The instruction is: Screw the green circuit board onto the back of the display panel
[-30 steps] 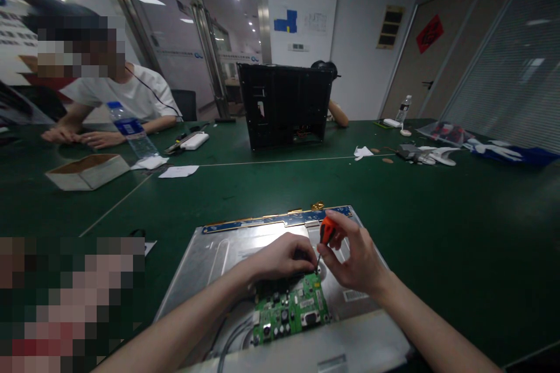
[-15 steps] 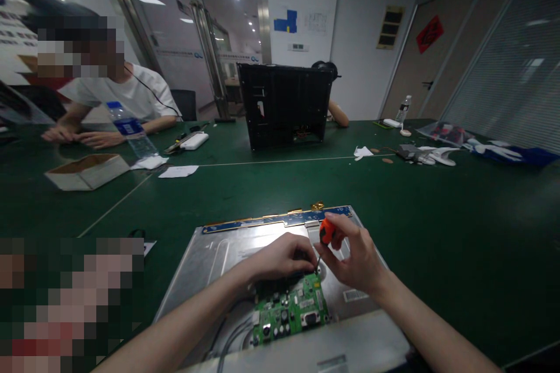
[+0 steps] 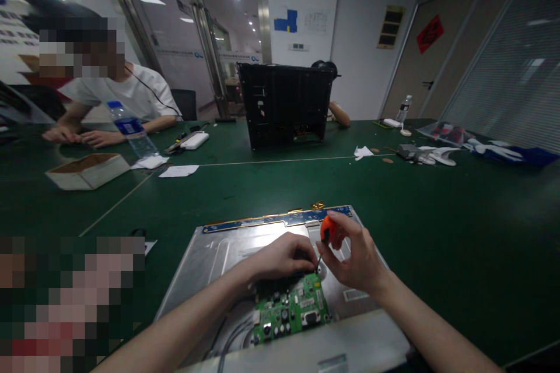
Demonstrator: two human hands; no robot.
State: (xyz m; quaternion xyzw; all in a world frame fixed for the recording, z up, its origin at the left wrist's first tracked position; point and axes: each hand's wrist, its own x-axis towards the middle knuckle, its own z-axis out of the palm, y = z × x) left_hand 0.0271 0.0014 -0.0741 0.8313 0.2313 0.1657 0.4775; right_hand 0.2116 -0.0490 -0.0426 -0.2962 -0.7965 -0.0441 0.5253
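Observation:
My right hand grips a small screwdriver by its orange and black handle, held upright with a slight tilt. Its thin shaft points down to the upper right corner of a green circuit board. Beside the screwdriver's tip, my left hand is closed with the fingers curled; what the fingertips hold, if anything, is hidden. The board sits on the silver metal back of a display panel, lying on the table. Grey cables run out at the board's left. A narrow blue circuit strip lines the panel's far edge.
Across the green table stands a black monitor housing, with a person partly behind it. Another person sits at the left, near a water bottle and an open box. White gloves lie at the right.
The screwdriver's handle has turned slightly in my right hand, its black marking now facing differently. My left hand stays in place.

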